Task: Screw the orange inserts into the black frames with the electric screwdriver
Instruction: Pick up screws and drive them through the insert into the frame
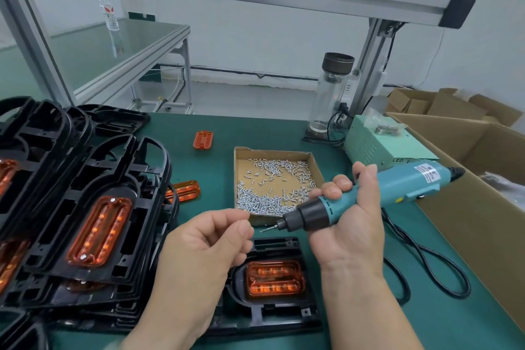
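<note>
Green bench (270,133), beside screw box (264,219): grips electric screwdriver (406,182) in right hand (349,224), bit (270,228) toward pinched left hand (204,241), likely for loading; screw there untellable.

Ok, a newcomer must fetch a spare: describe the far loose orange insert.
Find the cardboard screw box. Beyond its far left corner the orange insert lies alone on the green mat. The other loose insert is partly hidden behind the stack of black frames.
</note>
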{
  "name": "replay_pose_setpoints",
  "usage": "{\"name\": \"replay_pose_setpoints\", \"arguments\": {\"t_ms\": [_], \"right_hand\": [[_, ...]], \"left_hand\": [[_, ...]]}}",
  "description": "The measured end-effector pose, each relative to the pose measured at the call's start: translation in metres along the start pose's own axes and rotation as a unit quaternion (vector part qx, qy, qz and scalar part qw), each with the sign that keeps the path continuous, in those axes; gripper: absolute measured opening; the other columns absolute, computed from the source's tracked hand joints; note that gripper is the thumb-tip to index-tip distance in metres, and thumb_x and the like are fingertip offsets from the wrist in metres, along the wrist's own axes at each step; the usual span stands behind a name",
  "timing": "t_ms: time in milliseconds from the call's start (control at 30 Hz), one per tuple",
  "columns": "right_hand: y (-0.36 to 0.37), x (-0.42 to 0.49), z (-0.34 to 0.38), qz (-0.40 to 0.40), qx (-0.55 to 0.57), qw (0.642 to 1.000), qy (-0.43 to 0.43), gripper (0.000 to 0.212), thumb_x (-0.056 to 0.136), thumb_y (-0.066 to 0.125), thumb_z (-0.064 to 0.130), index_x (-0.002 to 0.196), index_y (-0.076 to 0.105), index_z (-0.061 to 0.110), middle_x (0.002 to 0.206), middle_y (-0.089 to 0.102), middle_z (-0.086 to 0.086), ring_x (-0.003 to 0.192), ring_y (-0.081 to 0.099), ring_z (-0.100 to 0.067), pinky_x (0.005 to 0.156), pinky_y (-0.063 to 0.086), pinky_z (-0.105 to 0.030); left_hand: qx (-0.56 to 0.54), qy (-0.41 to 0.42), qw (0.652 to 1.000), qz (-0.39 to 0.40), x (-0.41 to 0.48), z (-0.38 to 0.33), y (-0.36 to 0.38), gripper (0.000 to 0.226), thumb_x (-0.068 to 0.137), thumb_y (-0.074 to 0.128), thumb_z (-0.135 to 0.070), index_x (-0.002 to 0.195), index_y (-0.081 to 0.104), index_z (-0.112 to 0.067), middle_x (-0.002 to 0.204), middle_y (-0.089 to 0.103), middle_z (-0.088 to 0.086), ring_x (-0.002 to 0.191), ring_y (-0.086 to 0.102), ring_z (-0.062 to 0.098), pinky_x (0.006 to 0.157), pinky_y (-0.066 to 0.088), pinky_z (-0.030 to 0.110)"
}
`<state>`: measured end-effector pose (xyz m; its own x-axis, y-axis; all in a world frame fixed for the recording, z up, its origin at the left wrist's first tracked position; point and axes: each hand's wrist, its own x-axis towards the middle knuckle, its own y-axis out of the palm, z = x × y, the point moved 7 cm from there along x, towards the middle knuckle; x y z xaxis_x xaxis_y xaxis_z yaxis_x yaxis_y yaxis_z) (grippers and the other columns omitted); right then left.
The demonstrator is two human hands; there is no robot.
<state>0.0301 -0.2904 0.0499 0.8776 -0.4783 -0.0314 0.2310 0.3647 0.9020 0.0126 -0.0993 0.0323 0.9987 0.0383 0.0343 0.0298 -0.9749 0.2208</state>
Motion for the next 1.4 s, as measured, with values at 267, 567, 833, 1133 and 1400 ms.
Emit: {"name": "replay_pose_setpoints", "arguments": {"t_ms": [267, 567, 833, 1133, 1400], "right_hand": [[0.0, 0.0, -0.001, -0.007, 0.024, 1.0, -0.006, 0.017, 0.074, 0.068, 0.037, 0.067, 0.061, 0.024, 0.06, 0.046, 0.01, 0.045, 0.043, -0.005, 0.053, 0.047, -0.02], [0.003, -0.002, 0.002, -0.006, 0.037, 0.999, -0.018, 0.021, 0.075, 0.067, 0.036, 0.058, 0.063, 0.025, 0.061, 0.044, 0.01, 0.045, 0.042, -0.005, 0.053, 0.047, -0.019], [0.004, -0.004, 0.0, 0.003, 0.021, 0.999, -0.029, 0.017, 0.074, 0.067, 0.038, 0.064, 0.063, 0.025, 0.061, 0.044, 0.01, 0.045, 0.043, -0.004, 0.054, 0.047, -0.02], [0.005, -0.006, 0.0, 0.004, 0.018, 0.999, -0.034, 0.017, 0.077, 0.065, 0.038, 0.084, 0.056, 0.026, 0.061, 0.044, 0.01, 0.045, 0.042, -0.004, 0.055, 0.047, -0.02], [0.014, -0.012, 0.005, 0.042, -0.002, 0.997, -0.057, 0.023, 0.08, 0.061, 0.039, 0.099, 0.054, 0.027, 0.06, 0.045, 0.011, 0.044, 0.042, -0.004, 0.053, 0.047, -0.02]], "left_hand": [[-0.01, -0.02, 1.0, 0.006, -0.001, 0.001, 0.002, 0.025, 0.077, 0.07, -0.007, 0.081, 0.075, -0.031, 0.076, 0.073, 0.009, 0.066, 0.07, 0.015, 0.055, 0.052, 0.015], [0.054, -0.027, 0.998, 0.013, -0.003, 0.007, 0.009, 0.021, 0.085, 0.064, -0.015, 0.074, 0.075, -0.028, 0.066, 0.07, 0.006, 0.049, 0.056, 0.006, 0.046, 0.045, 0.015], [0.068, -0.023, 0.997, 0.021, -0.004, 0.002, 0.013, 0.021, 0.085, 0.065, -0.015, 0.07, 0.075, -0.025, 0.063, 0.069, 0.006, 0.045, 0.054, 0.006, 0.041, 0.042, 0.015], [0.097, -0.024, 0.994, 0.032, -0.004, 0.001, 0.014, 0.024, 0.084, 0.065, -0.021, 0.061, 0.072, -0.016, 0.054, 0.065, 0.007, 0.039, 0.049, 0.006, 0.039, 0.039, 0.015], [0.076, -0.06, 0.992, 0.081, -0.003, 0.004, 0.016, 0.021, 0.082, 0.065, -0.028, 0.067, 0.073, -0.016, 0.057, 0.066, 0.007, 0.041, 0.048, 0.009, 0.038, 0.036, 0.015]]}}
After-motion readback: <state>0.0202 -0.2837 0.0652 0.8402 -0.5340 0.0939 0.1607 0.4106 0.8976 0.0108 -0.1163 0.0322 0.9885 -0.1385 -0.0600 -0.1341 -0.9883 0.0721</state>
